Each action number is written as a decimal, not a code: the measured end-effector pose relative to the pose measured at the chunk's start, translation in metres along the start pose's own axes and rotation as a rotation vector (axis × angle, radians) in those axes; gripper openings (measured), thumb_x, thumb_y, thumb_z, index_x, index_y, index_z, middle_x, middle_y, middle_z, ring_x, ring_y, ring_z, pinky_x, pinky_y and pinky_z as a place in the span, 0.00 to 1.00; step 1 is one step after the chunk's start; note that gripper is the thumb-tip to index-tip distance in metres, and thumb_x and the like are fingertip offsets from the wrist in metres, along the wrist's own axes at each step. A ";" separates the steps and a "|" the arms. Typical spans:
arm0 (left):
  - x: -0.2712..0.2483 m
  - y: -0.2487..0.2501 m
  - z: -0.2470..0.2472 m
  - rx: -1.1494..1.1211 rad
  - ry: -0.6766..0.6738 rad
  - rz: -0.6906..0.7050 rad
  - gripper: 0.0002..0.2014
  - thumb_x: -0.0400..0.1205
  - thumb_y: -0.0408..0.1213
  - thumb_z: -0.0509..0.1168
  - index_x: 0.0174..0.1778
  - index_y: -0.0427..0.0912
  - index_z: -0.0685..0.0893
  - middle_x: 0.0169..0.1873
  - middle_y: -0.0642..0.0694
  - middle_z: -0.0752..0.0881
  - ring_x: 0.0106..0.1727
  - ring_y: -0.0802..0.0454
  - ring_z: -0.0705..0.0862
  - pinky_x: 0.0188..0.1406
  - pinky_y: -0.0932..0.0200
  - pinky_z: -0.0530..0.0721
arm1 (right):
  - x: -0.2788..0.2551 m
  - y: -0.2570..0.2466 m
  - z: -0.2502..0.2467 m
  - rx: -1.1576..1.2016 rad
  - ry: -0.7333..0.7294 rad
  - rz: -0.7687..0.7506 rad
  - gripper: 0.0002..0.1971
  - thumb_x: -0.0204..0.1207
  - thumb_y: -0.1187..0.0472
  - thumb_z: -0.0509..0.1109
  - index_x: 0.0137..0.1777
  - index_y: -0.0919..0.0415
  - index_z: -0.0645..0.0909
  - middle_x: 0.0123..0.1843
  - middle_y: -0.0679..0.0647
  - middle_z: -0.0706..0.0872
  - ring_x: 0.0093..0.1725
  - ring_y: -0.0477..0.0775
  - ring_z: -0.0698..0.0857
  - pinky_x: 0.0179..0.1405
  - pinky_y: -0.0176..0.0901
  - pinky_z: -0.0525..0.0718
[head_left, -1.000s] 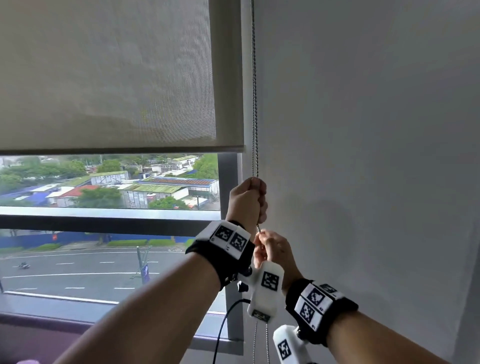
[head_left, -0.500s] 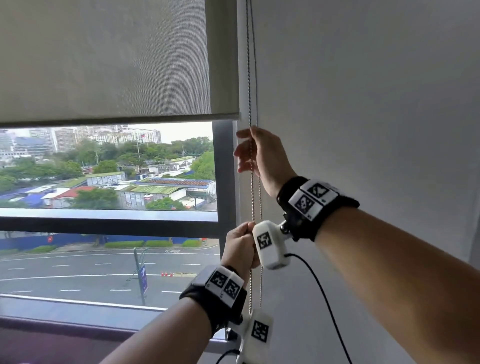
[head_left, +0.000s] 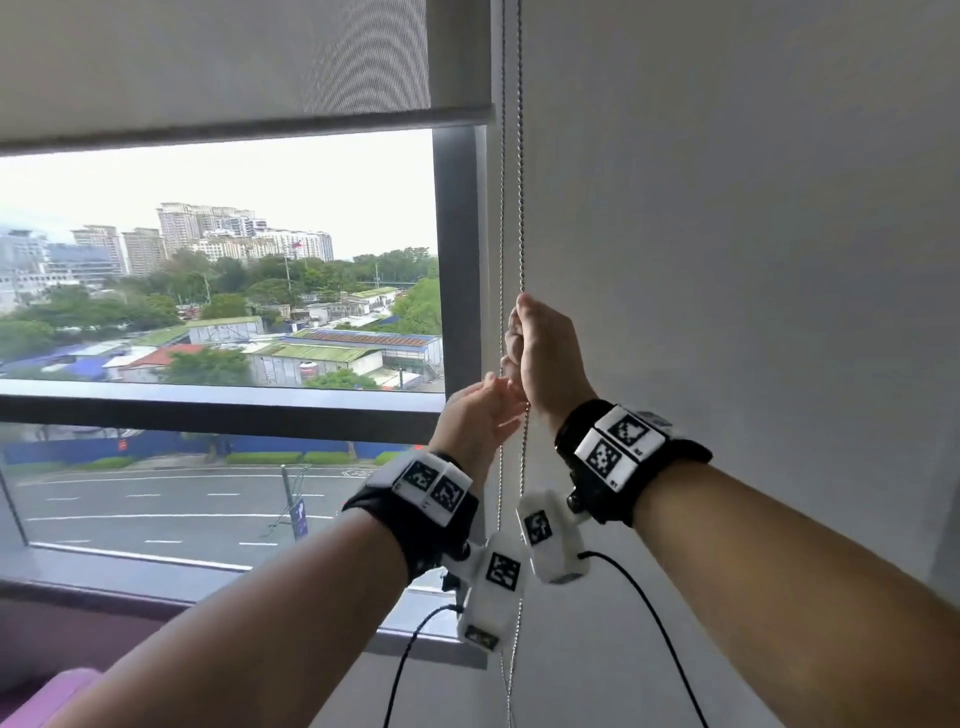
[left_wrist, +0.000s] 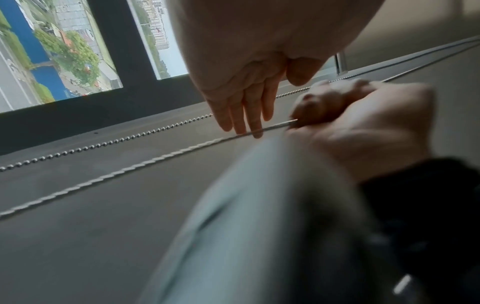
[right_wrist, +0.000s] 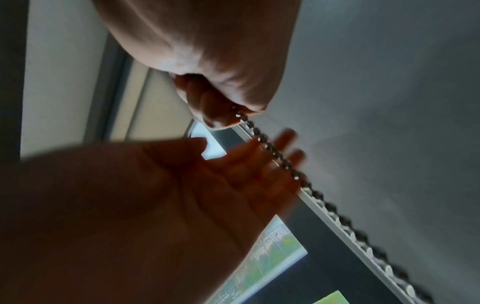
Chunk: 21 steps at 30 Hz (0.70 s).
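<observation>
A grey roller blind (head_left: 218, 57) covers the top of the window, its bottom bar (head_left: 249, 127) well above the window rail. Its metal bead chain (head_left: 520, 208) hangs in two strands along the window's right edge. My right hand (head_left: 540, 353) grips the right strand in a fist; in the right wrist view the fingers (right_wrist: 215, 111) pinch the chain (right_wrist: 275, 153). My left hand (head_left: 483, 410) is just below and to the left, fingers straight, beside the chain without holding it. In the left wrist view its fingers (left_wrist: 241, 117) point at the strand (left_wrist: 145, 162) next to the right fist (left_wrist: 350, 127).
A dark window frame post (head_left: 460, 249) stands just left of the chain. A plain grey wall (head_left: 727, 260) fills the right side. The sill (head_left: 130, 587) runs below the glass. Black cables (head_left: 654, 613) hang from the wrist cameras.
The blind's bottom bar has risen, showing more sky. My right hand closed on the chain and pulled down. My left hand let go, opened and moved up under the right.
</observation>
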<state>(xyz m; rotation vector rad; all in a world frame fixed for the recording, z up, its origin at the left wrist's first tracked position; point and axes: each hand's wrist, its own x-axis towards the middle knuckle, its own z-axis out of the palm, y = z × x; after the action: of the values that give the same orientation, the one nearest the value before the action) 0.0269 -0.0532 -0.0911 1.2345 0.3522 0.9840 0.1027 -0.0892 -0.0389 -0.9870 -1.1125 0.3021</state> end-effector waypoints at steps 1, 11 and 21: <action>0.004 0.006 0.004 -0.020 -0.005 0.028 0.14 0.85 0.39 0.54 0.43 0.36 0.80 0.37 0.41 0.82 0.38 0.49 0.80 0.42 0.58 0.79 | -0.004 0.011 -0.002 -0.022 0.015 -0.010 0.20 0.83 0.52 0.53 0.28 0.55 0.64 0.22 0.49 0.64 0.19 0.48 0.61 0.21 0.37 0.63; 0.016 0.039 0.047 -0.005 -0.022 0.142 0.18 0.86 0.42 0.53 0.36 0.38 0.81 0.16 0.51 0.72 0.16 0.56 0.68 0.16 0.65 0.66 | -0.065 0.060 -0.022 0.162 -0.047 0.206 0.22 0.87 0.61 0.56 0.28 0.59 0.61 0.19 0.47 0.64 0.17 0.42 0.60 0.17 0.34 0.59; -0.002 0.023 0.054 0.029 0.061 0.122 0.17 0.84 0.30 0.51 0.29 0.42 0.74 0.14 0.51 0.67 0.12 0.59 0.61 0.11 0.71 0.56 | -0.024 0.026 -0.052 -0.150 -0.024 0.008 0.16 0.74 0.56 0.55 0.45 0.61 0.83 0.37 0.57 0.87 0.37 0.54 0.85 0.36 0.51 0.86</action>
<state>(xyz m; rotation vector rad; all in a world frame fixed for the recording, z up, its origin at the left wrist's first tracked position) 0.0536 -0.0881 -0.0525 1.2653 0.3428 1.1259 0.1429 -0.1165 -0.0788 -1.1228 -1.1662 0.2401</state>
